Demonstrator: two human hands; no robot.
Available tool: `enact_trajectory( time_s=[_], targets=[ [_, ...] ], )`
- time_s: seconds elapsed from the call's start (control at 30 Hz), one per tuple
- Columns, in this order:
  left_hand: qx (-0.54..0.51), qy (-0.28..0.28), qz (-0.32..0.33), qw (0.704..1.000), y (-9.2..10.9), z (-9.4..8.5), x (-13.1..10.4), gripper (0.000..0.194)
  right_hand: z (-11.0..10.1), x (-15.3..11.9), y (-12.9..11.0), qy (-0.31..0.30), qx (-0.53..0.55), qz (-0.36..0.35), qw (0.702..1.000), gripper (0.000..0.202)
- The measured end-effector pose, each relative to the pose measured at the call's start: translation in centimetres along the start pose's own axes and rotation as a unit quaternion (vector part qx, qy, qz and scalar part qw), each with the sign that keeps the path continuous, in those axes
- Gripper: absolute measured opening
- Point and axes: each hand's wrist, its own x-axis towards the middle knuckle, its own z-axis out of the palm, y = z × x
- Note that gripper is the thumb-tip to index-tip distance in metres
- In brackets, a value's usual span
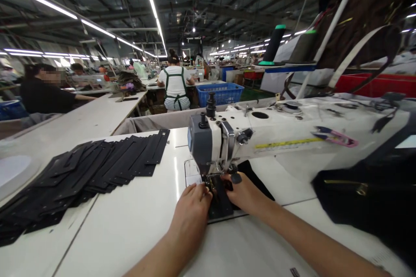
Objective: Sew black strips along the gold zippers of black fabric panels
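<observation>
A black piece (221,201) lies under the needle area of a white and grey sewing machine (201,140). My left hand (193,203) rests at its left edge, fingers bent together and pressing on it near the presser foot. On the right side, my right hand (242,190) has its fingers closed at the piece's edge, close beside the foot; the fingertips are partly hidden by the machine. Black fabric (256,179) spreads behind my right hand, under the machine arm.
Overlapping black strips (110,164) cover the table's left side. Dark fabric with a zipper (351,188) lies at the right. Pink-handled snips (338,136) rest on the machine arm. Beyond are thread cones (276,45), a blue basket (219,93) and people seated at tables.
</observation>
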Motion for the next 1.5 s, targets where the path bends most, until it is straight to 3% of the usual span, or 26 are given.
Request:
enact_trajectory(
  time_s=[0.27,0.53,0.7,0.87,1.03,1.1,1.3,1.5],
  targets=[
    [0.001,-0.044,0.043,0.998,0.2,-0.4,0.1,0.021,-0.1,-0.1,0.3,0.019,-0.067,0.050,0.996,0.011],
    [0.017,-0.070,0.056,0.996,0.2,-0.4,0.4,0.024,0.9,0.9,0.7,0.052,-0.154,0.160,0.974,0.019],
    [0.028,-0.081,0.055,0.995,0.2,-0.4,0.4,0.023,1.3,1.3,0.3,0.076,-0.191,0.179,0.962,0.024],
    [0.031,-0.078,0.063,0.995,0.2,-0.6,0.3,0.026,0.6,-1.0,-0.6,0.068,-0.185,0.093,0.976,0.018],
    [0.024,-0.045,0.074,0.996,0.9,-1.1,-1.2,0.028,0.5,-5.5,-0.3,0.061,-0.147,-0.133,0.978,0.025],
    [0.023,-0.025,0.090,0.995,1.3,-1.2,-1.7,0.025,0.7,-6.3,0.0,0.073,-0.142,-0.181,0.970,0.027],
    [0.047,-0.004,0.139,0.989,1.6,-1.5,-1.3,0.028,0.9,-5.9,0.1,0.084,-0.170,-0.185,0.964,0.026],
    [0.051,-0.014,0.136,0.989,1.4,-1.6,-0.5,0.028,0.6,-5.4,0.0,0.072,-0.197,-0.179,0.961,0.023]
  ],
)
